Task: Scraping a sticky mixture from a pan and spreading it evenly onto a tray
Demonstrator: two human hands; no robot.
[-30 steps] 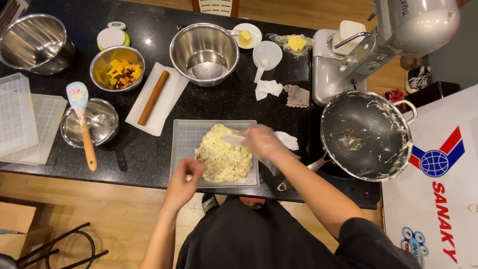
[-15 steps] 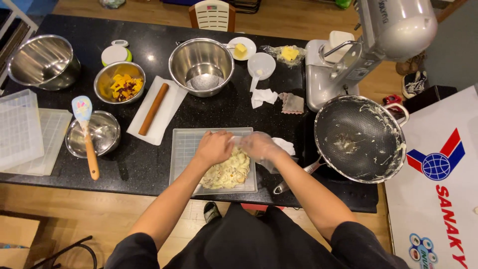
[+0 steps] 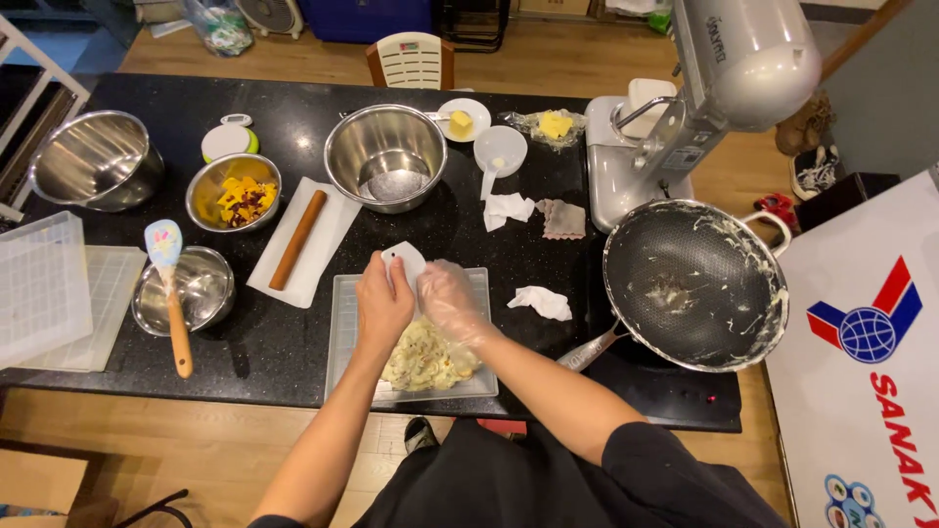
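I see my left hand [image 3: 383, 305] gripping a white flat plastic scraper [image 3: 405, 262], blade pointing away from me over the far end of the clear rectangular tray [image 3: 344, 328] on the black surface [image 3: 293, 127]. My gloved right hand [image 3: 448, 305] sits just beside it, fingers loosely curled, touching the scraper's edge. The pale lumpy dough [image 3: 426, 358] lies nearer me than both hands, slightly closer to the right one.

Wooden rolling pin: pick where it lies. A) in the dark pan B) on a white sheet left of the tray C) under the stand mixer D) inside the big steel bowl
B: the wooden rolling pin lies slantwise on a white sheet, left of the tray where both hands work.
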